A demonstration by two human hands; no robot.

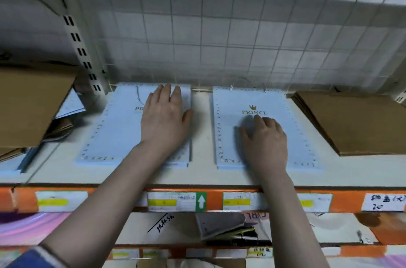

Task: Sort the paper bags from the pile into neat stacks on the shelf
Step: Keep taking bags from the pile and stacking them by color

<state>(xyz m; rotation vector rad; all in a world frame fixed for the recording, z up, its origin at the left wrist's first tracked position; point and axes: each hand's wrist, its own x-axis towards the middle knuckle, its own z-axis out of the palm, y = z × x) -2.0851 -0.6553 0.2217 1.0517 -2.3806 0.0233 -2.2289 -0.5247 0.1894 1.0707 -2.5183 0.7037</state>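
Note:
Two stacks of flat light-blue paper bags printed PRINCE lie side by side on the white shelf point(201, 136). My left hand point(164, 118) rests flat with straight fingers on the left blue stack point(114, 131), covering part of its logo. On the right blue stack point(292, 131), my right hand point(265, 138) presses down just below the gold crown logo, fingers slightly bent. A stack of brown paper bags point(356, 122) lies to the right of the blue stacks.
A wire grid backs the shelf and a slotted upright post point(83, 52) stands at the left. Jumbled brown and blue bags point(28, 109) fill the neighbouring bay on the left. The orange shelf front point(213, 201) carries labels; lower shelves hold more goods.

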